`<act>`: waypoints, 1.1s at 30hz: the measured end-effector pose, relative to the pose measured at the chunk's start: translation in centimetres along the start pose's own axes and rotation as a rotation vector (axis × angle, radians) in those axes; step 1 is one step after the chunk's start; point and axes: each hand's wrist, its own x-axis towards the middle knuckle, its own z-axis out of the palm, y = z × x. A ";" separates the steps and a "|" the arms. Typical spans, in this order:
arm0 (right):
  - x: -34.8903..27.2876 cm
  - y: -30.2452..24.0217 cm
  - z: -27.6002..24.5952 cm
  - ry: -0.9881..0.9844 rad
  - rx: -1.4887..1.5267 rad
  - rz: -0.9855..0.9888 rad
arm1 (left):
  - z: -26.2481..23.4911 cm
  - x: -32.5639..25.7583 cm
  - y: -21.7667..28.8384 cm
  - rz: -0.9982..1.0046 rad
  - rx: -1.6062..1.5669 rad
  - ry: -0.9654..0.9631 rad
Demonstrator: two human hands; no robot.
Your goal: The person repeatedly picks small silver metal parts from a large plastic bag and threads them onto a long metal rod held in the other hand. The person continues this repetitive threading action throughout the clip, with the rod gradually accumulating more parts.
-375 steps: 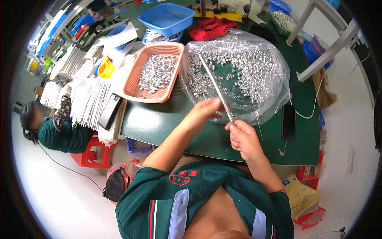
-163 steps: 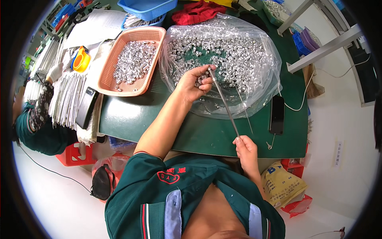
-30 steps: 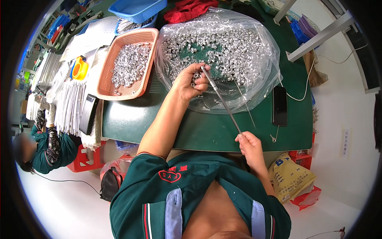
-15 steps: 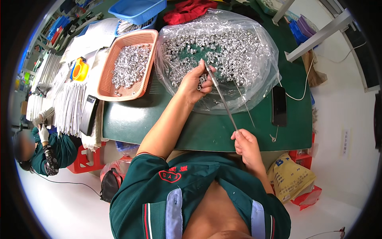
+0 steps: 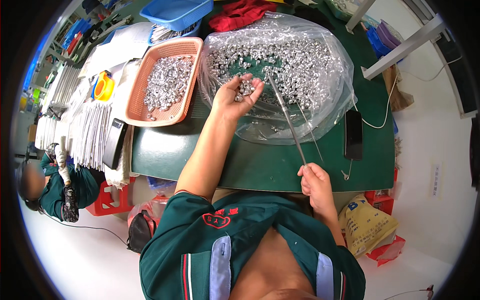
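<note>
My left hand (image 5: 235, 95) is turned palm up over a clear plastic sheet (image 5: 320, 120) heaped with small silver metal parts (image 5: 300, 65), and it cups a few of those parts. My right hand (image 5: 315, 182) grips the near end of a thin metal rod (image 5: 286, 116) near the table's front edge. The rod slants up and away, and its far tip lies close to the fingertips of my left hand. A second thin rod (image 5: 311, 131) lies on the sheet beside it.
An orange basket (image 5: 150, 107) of silver parts stands left of the sheet on the green table (image 5: 200, 160). A black phone (image 5: 353, 134) with a cable lies at the right. A blue basket (image 5: 175, 11), red cloth (image 5: 240, 12), white sheets and a yellow tape roll (image 5: 102, 86) sit farther back. Another person (image 5: 60, 185) is at lower left.
My left hand has turned palm up with parts in it. My right hand has shifted slightly down and right with the rod.
</note>
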 end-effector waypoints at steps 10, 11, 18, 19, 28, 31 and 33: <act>-0.8 0.4 -1.1 0.004 -0.099 0.026 | -2.0 0.8 0.5 -0.119 0.316 -0.413; -0.8 0.3 -1.1 0.001 -0.094 0.024 | -1.8 0.6 0.1 -0.076 0.363 -0.385; -0.7 0.5 -1.0 -0.020 -0.085 0.008 | -2.4 1.2 0.0 -0.194 0.196 -0.371; -0.7 0.4 -1.0 -0.019 -0.085 0.009 | -2.3 1.2 0.0 -0.172 0.218 -0.356; -0.8 0.6 -0.8 -0.068 -0.077 0.049 | -2.0 0.9 -1.1 -0.074 0.284 -0.312; -0.8 0.6 -0.8 -0.047 -0.074 0.050 | -2.2 1.0 -0.9 -0.126 0.229 -0.369; -0.7 0.6 -0.9 -0.047 -0.080 0.053 | -2.3 1.1 -0.7 -0.162 0.221 -0.393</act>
